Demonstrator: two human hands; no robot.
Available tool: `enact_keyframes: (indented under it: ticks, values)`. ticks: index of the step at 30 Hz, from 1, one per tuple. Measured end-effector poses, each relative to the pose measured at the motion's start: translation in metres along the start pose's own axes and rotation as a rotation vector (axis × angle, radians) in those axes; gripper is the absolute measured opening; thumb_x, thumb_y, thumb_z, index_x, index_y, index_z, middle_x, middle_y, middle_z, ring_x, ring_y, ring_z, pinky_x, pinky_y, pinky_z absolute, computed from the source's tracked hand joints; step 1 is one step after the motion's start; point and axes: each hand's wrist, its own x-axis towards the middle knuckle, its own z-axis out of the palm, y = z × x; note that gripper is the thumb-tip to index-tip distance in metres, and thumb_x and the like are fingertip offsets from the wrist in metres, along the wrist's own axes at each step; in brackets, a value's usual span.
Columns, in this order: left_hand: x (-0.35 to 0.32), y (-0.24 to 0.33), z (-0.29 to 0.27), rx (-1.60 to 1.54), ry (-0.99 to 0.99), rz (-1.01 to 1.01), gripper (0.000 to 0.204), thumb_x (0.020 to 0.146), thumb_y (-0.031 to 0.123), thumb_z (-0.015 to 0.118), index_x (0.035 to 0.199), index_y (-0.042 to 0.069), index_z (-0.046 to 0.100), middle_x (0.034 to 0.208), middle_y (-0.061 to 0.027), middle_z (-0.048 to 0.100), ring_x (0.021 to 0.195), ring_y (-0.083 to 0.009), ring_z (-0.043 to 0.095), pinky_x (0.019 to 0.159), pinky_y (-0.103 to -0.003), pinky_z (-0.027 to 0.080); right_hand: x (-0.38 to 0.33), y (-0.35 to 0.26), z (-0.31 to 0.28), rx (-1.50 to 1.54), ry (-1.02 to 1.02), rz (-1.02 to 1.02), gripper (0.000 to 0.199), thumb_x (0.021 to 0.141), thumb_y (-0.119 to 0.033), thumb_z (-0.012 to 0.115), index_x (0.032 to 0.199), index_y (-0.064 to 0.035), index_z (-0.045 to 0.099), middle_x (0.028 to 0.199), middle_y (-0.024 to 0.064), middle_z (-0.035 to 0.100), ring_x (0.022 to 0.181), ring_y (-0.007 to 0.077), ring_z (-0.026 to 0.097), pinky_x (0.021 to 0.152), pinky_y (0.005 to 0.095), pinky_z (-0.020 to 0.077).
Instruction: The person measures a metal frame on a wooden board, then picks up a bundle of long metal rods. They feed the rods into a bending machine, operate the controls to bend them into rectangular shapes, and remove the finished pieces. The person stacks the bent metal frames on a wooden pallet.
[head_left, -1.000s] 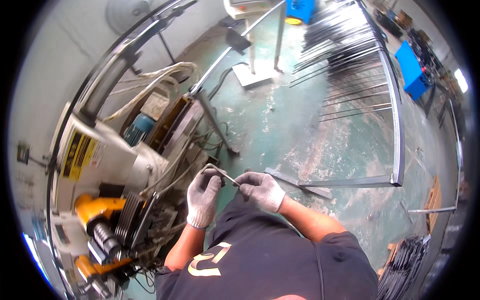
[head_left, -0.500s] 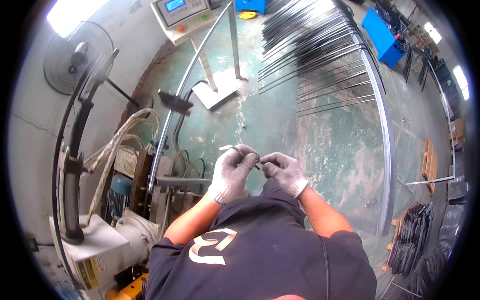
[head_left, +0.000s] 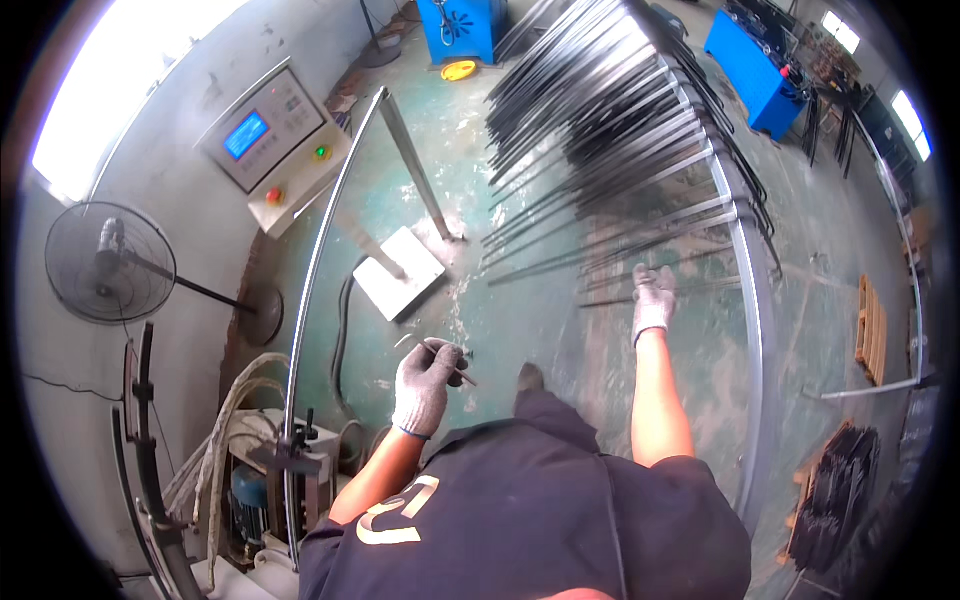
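My left hand (head_left: 424,385), in a grey-white knit glove, is closed round a thin bent metal rod (head_left: 466,377). The rod's pale curved end sticks out past the fingers on the left, its dark end on the right. My right hand (head_left: 655,300), in a matching glove, is stretched forward with its fingertips slightly apart. It is over the nearest of the thin dark rods (head_left: 610,302) hanging on a rack. Whether the fingertips touch a rod cannot be made out. Several more long rods (head_left: 560,130) are bunched farther along the rack's metal rail (head_left: 748,250).
A control panel on a stand (head_left: 265,140) is at the left, its white base plate (head_left: 400,275) on the green floor. A tall metal frame (head_left: 322,240) rises beside it. Hoses and a blue motor (head_left: 250,500) sit at lower left, a fan (head_left: 110,262) by the wall. Pallets (head_left: 870,330) stand right.
My hands have separated. The right one has moved forward and right to the hanging rods, while the left has drawn slightly left and down with the bent rod. The view has shifted.
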Motion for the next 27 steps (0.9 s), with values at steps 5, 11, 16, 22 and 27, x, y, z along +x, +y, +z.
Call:
enact_keyframes:
  ticks: [5, 11, 16, 22, 27]
  values:
    - [0.108, 0.047, 0.033, -0.041, 0.023, 0.069, 0.020, 0.106, 0.019, 0.067, 0.103, 0.000, 0.069, 0.091, -0.0089, 0.072, 0.078, -0.0153, 0.067, 0.073, -0.030, 0.055, 0.120, -0.036, 0.079, 0.265, 0.210, -0.209, 0.065, 0.093, -0.015, 0.089, 0.146, 0.0038, 0.056, 0.127, 0.0085, 0.067, 0.120, 0.0210, 0.062, 0.112, 0.0386, 0.0480]
    - [0.264, 0.076, 0.041, -0.003, 0.022, 0.014, 0.022, 0.106, 0.020, 0.068, 0.106, -0.001, 0.070, 0.090, -0.0077, 0.072, 0.077, -0.0147, 0.067, 0.073, -0.030, 0.055, 0.260, -0.036, 0.172, 0.229, 0.351, 0.016, 0.041, 0.097, 0.004, 0.071, 0.136, 0.0025, 0.058, 0.097, 0.0105, 0.072, 0.064, 0.0171, 0.065, 0.056, 0.0327, 0.0549]
    - [0.407, 0.114, 0.044, -0.065, 0.014, 0.074, 0.026, 0.105, 0.025, 0.069, 0.107, -0.001, 0.071, 0.094, -0.0073, 0.073, 0.080, -0.0130, 0.067, 0.074, -0.029, 0.056, 0.356, -0.046, 0.226, -0.382, 0.516, -0.068, 0.045, 0.090, -0.018, 0.088, 0.117, 0.0115, 0.068, 0.111, 0.0194, 0.078, 0.092, 0.0263, 0.073, 0.089, 0.0426, 0.0572]
    - [0.559, 0.191, 0.061, -0.047, -0.047, 0.096, 0.027, 0.102, 0.025, 0.069, 0.105, -0.002, 0.073, 0.088, -0.0075, 0.074, 0.076, -0.0133, 0.068, 0.072, -0.029, 0.055, 0.484, -0.052, 0.289, -0.341, 0.477, 0.010, 0.081, 0.081, -0.052, 0.094, 0.126, 0.0120, 0.072, 0.128, 0.0259, 0.076, 0.112, 0.0333, 0.074, 0.104, 0.0464, 0.0538]
    - [0.665, 0.240, 0.088, 0.097, -0.143, 0.052, 0.026, 0.106, 0.023, 0.069, 0.111, -0.002, 0.071, 0.092, -0.0078, 0.074, 0.078, -0.0136, 0.068, 0.074, -0.029, 0.055, 0.581, -0.058, 0.342, -0.046, 0.398, 0.126, 0.078, 0.084, -0.044, 0.095, 0.125, 0.0178, 0.069, 0.131, 0.0230, 0.074, 0.109, 0.0323, 0.072, 0.103, 0.0486, 0.0554]
